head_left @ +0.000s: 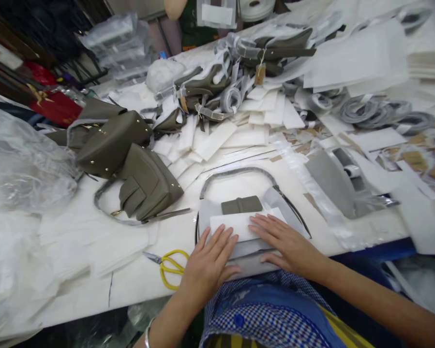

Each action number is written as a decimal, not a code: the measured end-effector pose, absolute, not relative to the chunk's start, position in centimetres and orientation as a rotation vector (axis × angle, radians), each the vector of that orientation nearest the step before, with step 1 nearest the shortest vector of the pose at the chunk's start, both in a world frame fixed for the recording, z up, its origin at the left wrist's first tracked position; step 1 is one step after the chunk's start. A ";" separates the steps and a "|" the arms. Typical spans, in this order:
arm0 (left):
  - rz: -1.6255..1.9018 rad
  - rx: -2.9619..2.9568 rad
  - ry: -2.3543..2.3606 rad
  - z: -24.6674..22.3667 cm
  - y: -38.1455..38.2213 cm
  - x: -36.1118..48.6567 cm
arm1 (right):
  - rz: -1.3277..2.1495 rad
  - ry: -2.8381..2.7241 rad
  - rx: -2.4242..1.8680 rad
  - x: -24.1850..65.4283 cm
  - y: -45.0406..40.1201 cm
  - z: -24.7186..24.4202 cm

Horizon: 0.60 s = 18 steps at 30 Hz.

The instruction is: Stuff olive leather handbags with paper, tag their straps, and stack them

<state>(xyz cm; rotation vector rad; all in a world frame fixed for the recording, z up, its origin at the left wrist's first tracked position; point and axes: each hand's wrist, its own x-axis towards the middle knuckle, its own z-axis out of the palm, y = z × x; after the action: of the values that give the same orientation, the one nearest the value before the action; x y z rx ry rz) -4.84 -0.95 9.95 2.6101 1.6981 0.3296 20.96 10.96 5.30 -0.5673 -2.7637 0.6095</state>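
In front of me on the table lies a grey handbag [246, 249], its wrapped handle [239, 172] arching away from me. An olive flap or strap piece [241, 205] shows at its upper middle. Across the bag rests a white padding sheet [235, 227]. My left hand [214, 256] lies flat at the sheet's left part, fingers stretched out. My right hand [280, 239] presses flat on its right part, fingers also extended. Neither hand grips anything. Yellow-handled scissors [172, 266] lie just left of my left hand.
Olive handbags [148, 183] stand to the left, beside crumpled clear plastic [24, 159]. White foam sheets [217, 140] and more wrapped bags [210, 82] are piled behind. At the right are a grey wrapped bag [333, 181] and coiled straps [366, 108]. The table's front edge is near my body.
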 end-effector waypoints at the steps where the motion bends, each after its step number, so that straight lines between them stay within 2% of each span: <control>1: 0.267 2.646 1.729 9.4 -1.1 -4.7 | 0.562 -2.770 -0.566 21.0 10.8 4.5; 9: -0.032 2.813 1.863 6.7 -1.9 -3.8 | 0.194 -2.759 -0.551 20.2 9.7 1.8; 14: -0.040 2.839 1.836 6.7 -1.6 -4.1 | 0.145 -2.747 -0.497 18.8 9.4 1.9; 18: 0.066 2.914 1.722 4.4 -1.8 -5.2 | 0.099 -2.758 -0.475 18.4 9.3 1.1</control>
<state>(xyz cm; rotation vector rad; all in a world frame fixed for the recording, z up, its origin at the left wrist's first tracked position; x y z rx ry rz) -5.21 -1.77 4.40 2.9138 1.7215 0.0656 18.44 9.33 1.08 -0.4750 -2.7578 0.0986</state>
